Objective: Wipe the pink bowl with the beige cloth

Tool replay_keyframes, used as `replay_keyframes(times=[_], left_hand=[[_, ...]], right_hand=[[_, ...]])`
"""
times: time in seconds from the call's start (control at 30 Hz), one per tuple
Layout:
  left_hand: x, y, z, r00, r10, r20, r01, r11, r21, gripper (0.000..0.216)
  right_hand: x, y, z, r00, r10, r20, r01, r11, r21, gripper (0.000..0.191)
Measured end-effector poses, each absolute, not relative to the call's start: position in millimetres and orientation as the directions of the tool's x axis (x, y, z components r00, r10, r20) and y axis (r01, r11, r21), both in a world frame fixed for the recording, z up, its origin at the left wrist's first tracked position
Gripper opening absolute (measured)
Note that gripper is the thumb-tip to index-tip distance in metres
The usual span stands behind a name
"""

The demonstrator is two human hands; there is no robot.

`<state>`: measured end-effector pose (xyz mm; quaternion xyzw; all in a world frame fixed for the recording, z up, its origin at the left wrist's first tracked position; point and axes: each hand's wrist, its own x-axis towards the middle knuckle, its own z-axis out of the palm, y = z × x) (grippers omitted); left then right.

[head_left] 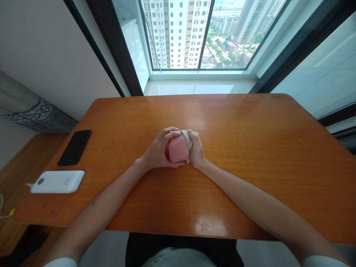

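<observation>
My left hand (pixel 157 150) wraps around a small pink rounded case (pixel 177 149) at the middle of the wooden table (pixel 250 148), fingers over its top and left side. My right hand (pixel 197 148) presses a grey-white cloth (pixel 189 139) against the right side of the pink case. Both hands meet over the case, which sits just above or on the tabletop.
A black phone (pixel 75 147) lies face down near the table's left edge. A white power bank (pixel 58 181) with a cable lies in front of it at the left corner. A large window stands beyond the table's far edge. A lower wooden bench (pixel 16 174) is at the left.
</observation>
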<state>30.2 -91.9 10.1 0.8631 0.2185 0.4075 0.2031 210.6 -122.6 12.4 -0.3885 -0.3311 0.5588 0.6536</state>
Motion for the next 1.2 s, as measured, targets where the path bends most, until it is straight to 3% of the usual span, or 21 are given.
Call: replay_keyframes(times=[0.13,0.2,0.27,0.37,0.43,0.5,0.6,0.7,0.77,0.9,1.03,1.1,1.2], left_hand=[[35,-94,5,0.520,0.720,0.460,0.154,-0.608,0.779,0.091],[34,-92,0,0.531,0.747,0.401,0.131,-0.540,0.832,0.094],[32,-90,-3,0.525,0.721,0.453,0.121,-0.590,0.799,0.109],[26,-89,-2,0.560,0.585,0.587,0.154,-0.769,0.620,0.130],[24,-89,2,0.608,0.514,0.605,0.205,-0.838,0.505,0.123],[25,-91,6,0.620,0.506,0.599,0.245,-0.851,0.465,0.113],[28,-93,9,0.561,0.585,0.586,0.240,-0.792,0.561,0.106],[31,-92,5,0.525,0.712,0.467,0.184,-0.630,0.754,0.094],[31,-91,0,0.539,0.738,0.406,0.148,-0.557,0.817,0.096],[27,-88,-1,0.562,0.626,0.541,0.129,-0.712,0.690,0.127],[26,-90,6,0.607,0.513,0.606,0.193,-0.836,0.515,0.121],[28,-91,9,0.574,0.532,0.623,0.188,-0.826,0.531,0.115],[32,-93,8,0.523,0.659,0.541,0.184,-0.707,0.683,0.101]], right_hand=[[211,-130,14,0.130,0.990,0.048,-0.381,0.095,-0.920,0.050],[211,-130,13,0.117,0.993,0.028,-0.367,0.069,-0.928,0.051],[211,-128,12,0.129,0.992,0.017,-0.375,0.065,-0.925,0.051],[212,-123,10,0.154,0.988,-0.008,-0.403,0.055,-0.914,0.052],[212,-121,11,0.143,0.989,-0.034,-0.426,0.031,-0.904,0.052],[211,-121,13,0.139,0.990,-0.034,-0.428,0.029,-0.903,0.051],[210,-125,17,0.154,0.987,0.039,-0.372,0.094,-0.924,0.049],[211,-129,18,0.128,0.989,0.075,-0.318,0.112,-0.942,0.050],[211,-130,17,0.126,0.990,0.065,-0.303,0.100,-0.948,0.051],[213,-125,13,0.166,0.985,0.041,-0.310,0.091,-0.946,0.051],[212,-121,12,0.156,0.988,0.012,-0.348,0.067,-0.935,0.053],[211,-123,13,0.161,0.987,0.030,-0.349,0.086,-0.933,0.053],[210,-127,15,0.159,0.984,0.078,-0.334,0.128,-0.934,0.052]])
